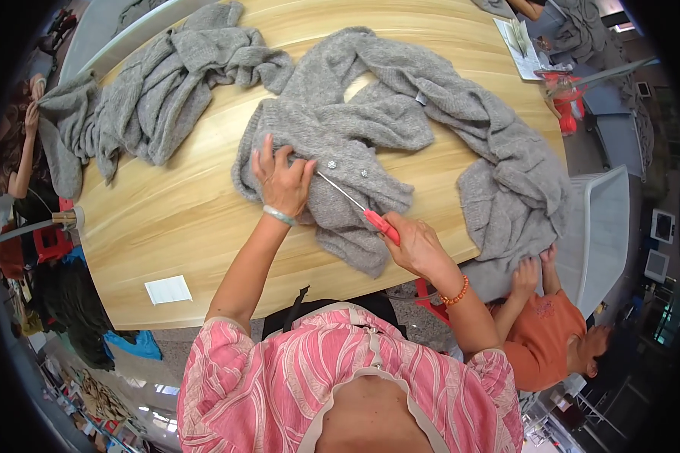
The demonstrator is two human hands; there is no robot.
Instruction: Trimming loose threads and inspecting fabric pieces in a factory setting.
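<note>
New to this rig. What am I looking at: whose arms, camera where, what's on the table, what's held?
No robot: these are a person's bare hands. The single picture comes from a wide fisheye camera worn on their head, looking down, so straight edges bend. Gray knit garments and a white paper lie on the wood-grain table. The left hand rests on the knit near two small ornaments. The right hand holds a red-handled tool, its thin metal shaft pointing toward the left hand. Lower right, a co-worker in orange touches gray fabric.
</note>
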